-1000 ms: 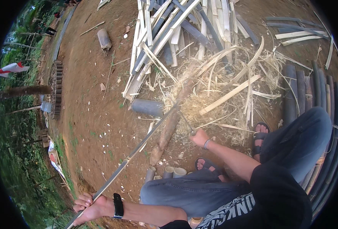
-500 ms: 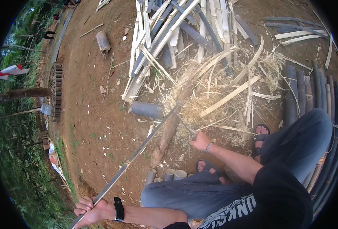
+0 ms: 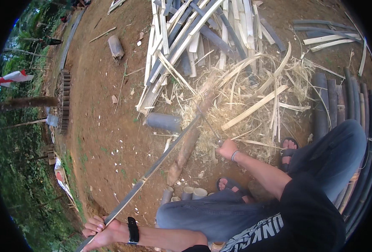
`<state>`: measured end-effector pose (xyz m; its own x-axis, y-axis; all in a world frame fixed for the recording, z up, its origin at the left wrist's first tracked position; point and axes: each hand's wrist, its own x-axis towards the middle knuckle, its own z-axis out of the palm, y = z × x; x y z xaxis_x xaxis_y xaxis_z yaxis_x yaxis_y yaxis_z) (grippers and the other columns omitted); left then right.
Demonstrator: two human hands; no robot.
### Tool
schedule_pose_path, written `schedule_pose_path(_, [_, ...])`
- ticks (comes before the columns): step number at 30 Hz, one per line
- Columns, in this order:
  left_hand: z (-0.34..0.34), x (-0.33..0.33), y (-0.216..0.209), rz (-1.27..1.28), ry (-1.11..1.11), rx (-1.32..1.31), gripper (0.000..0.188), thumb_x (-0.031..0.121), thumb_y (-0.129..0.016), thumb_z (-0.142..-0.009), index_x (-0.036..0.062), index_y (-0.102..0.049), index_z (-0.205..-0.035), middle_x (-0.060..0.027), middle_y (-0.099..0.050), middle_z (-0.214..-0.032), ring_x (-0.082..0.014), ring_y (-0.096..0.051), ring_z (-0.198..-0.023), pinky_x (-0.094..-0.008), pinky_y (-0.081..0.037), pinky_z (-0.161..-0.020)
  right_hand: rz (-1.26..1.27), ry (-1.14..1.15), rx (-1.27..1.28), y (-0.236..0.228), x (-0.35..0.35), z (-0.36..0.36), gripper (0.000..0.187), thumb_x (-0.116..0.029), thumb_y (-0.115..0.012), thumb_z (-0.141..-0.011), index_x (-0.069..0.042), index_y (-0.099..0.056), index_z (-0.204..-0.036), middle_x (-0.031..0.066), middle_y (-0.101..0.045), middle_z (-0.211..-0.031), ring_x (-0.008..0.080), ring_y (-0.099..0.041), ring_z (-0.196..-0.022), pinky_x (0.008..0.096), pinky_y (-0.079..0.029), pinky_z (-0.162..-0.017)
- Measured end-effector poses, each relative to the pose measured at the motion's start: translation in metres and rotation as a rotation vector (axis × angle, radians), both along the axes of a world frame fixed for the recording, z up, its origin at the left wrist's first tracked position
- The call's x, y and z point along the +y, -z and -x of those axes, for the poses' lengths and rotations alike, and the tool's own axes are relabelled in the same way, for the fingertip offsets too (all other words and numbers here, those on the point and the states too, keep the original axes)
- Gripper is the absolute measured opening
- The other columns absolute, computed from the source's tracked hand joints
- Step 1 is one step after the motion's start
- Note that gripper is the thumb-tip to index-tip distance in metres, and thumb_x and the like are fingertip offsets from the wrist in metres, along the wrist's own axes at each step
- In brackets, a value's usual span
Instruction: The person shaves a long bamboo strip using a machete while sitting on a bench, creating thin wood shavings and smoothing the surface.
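Near the lower left, my left hand [image 3: 100, 233] is closed around the lower part of a long, narrow bamboo strip [image 3: 140, 181], dark on one face and pale along its edge. The strip slants up and away to the right, its far end over a brown log [image 3: 183, 155] on the ground. My right hand [image 3: 226, 150] grips the handle of a knife [image 3: 210, 126]. Its thin dark blade points up and left, and the tip end meets or overlaps the strip's far end; whether they touch I cannot tell.
Pale shavings [image 3: 240, 113] cover the ground around the log's far end. Behind lies a heap of split bamboo [image 3: 194, 29]. A dark bamboo piece [image 3: 164, 121] rests left of the log. Bamboo poles [image 3: 341, 101] line the right side, and short cut tubes [image 3: 199, 193] stand by my knee.
My right hand has shifted slightly right and away with the knife, and more of the blade shows. The left hand and the strip stay almost where they were.
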<state>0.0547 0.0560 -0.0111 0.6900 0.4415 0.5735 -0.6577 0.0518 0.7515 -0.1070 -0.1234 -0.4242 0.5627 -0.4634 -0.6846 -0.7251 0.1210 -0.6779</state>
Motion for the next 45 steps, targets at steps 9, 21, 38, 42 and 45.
schedule_pose_path(9, [0.002, -0.003, 0.012, 0.055, 0.041, -0.001, 0.065, 0.069, -0.019, -0.090, 0.0137, -0.028, -0.056, 0.0007, -0.026, -0.045, -0.0089, -0.026, -0.037, -0.0197, -0.018, -0.033, -0.045, 0.070, 0.076, -0.023, -0.004, 0.029, 0.038, -0.026, -0.066, -0.068, 0.011, -0.060, -0.061, 0.0261, -0.061, -0.061, 0.0345, -0.065, -0.059, 0.0386, -0.051, -0.059])
schedule_pose_path(21, [0.013, 0.006, 0.004, 0.250, 0.344, -0.145, 0.063, 0.067, -0.021, -0.091, 0.0141, -0.027, -0.058, 0.0021, -0.027, -0.038, -0.0077, -0.025, -0.029, -0.0174, -0.020, -0.028, -0.002, -0.300, -0.465, -0.208, 0.083, 0.003, 0.032, -0.023, -0.065, -0.068, 0.008, -0.058, -0.063, 0.0195, -0.059, -0.055, 0.0280, -0.059, -0.050, 0.0389, -0.048, -0.053])
schedule_pose_path(38, [-0.004, 0.047, 0.019, 0.363, 0.271, -0.092, 0.061, 0.065, -0.023, -0.093, 0.0162, -0.025, -0.056, 0.0027, -0.026, -0.039, -0.0069, -0.022, -0.029, -0.0182, -0.015, -0.029, 0.203, -0.176, -0.243, -0.089, 0.063, 0.017, 0.027, -0.022, -0.065, -0.065, 0.005, -0.063, -0.069, 0.0240, -0.062, -0.065, 0.0340, -0.064, -0.062, 0.0412, -0.049, -0.060])
schedule_pose_path(42, [-0.010, 0.054, 0.021, 0.359, 0.258, -0.092, 0.060, 0.064, -0.024, -0.093, 0.0159, -0.026, -0.056, 0.0027, -0.027, -0.040, -0.0068, -0.023, -0.030, -0.0185, -0.016, -0.029, 0.438, -0.064, -0.083, -0.076, -0.003, 0.042, 0.031, -0.021, -0.066, -0.065, 0.009, -0.062, -0.068, 0.0299, -0.060, -0.066, 0.0386, -0.065, -0.068, 0.0435, -0.051, -0.063])
schedule_pose_path(45, [-0.009, 0.056, 0.019, 0.373, 0.238, -0.087, 0.060, 0.063, -0.025, -0.093, 0.0158, -0.027, -0.057, 0.0028, -0.027, -0.040, -0.0068, -0.024, -0.031, -0.0189, -0.016, -0.030, 0.683, -0.003, -0.187, -0.134, -0.054, 0.051, 0.029, -0.020, -0.065, -0.068, 0.008, -0.060, -0.062, 0.0265, -0.059, -0.061, 0.0383, -0.063, -0.061, 0.0448, -0.050, -0.060])
